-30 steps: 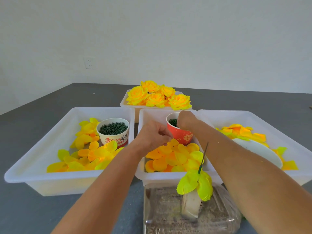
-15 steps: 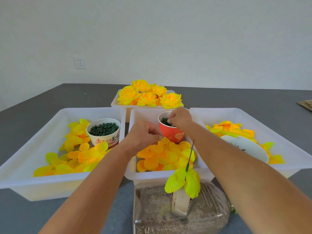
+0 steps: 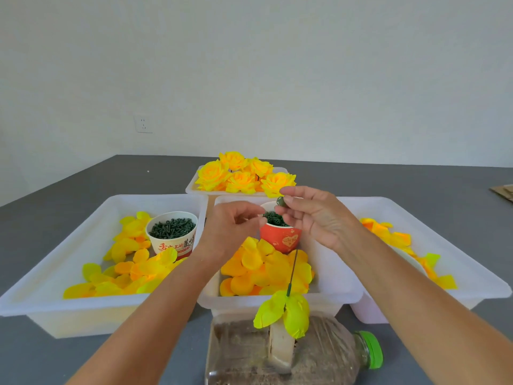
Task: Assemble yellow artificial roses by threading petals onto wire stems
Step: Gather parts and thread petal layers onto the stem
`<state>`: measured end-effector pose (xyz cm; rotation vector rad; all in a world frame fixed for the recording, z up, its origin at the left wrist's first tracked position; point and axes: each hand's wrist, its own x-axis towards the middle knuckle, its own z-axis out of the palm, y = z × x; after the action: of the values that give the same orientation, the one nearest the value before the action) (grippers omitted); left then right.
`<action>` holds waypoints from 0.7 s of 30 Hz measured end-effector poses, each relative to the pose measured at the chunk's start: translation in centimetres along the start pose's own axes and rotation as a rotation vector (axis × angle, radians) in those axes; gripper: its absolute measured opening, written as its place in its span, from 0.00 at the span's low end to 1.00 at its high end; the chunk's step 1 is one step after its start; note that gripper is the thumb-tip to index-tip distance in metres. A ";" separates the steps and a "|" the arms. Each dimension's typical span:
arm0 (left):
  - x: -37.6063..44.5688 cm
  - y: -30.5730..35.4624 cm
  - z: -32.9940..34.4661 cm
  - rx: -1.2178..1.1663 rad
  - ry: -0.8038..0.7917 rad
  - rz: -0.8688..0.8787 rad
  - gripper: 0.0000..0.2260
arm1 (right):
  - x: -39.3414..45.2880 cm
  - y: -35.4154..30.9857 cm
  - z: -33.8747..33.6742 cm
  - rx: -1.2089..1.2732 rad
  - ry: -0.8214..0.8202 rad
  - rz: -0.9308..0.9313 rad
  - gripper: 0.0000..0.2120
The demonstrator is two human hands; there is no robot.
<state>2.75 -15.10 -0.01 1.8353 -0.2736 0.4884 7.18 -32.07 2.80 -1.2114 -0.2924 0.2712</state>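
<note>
A plain craft workroom, this: a bare white wall (image 3: pixel 277 65) with one socket (image 3: pixel 143 123) stands behind a grey table (image 3: pixel 83 179) laid out as a piecework station. White trays (image 3: pixel 69 240) hold sorted yellow petals (image 3: pixel 261 265), paper cups (image 3: pixel 172 237) hold green parts, and a far tray carries finished roses (image 3: pixel 241 176). A sand-filled bottle (image 3: pixel 291 354) serves as a stand for a wire stem (image 3: pixel 293 270).
</note>
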 end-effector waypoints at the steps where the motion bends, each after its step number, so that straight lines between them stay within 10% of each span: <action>1: -0.2 0.9 0.2 -0.015 0.029 0.029 0.09 | -0.9 -0.3 0.1 -0.010 -0.027 0.000 0.06; 21: -4.3 8.3 0.9 -0.410 0.004 -0.145 0.05 | -8.5 -2.7 1.8 -0.549 -0.071 -0.474 0.10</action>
<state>-4.37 -18.77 4.83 1.4415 -0.2176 0.3077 -1.22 -34.40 5.24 -1.6251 -0.7359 -0.1952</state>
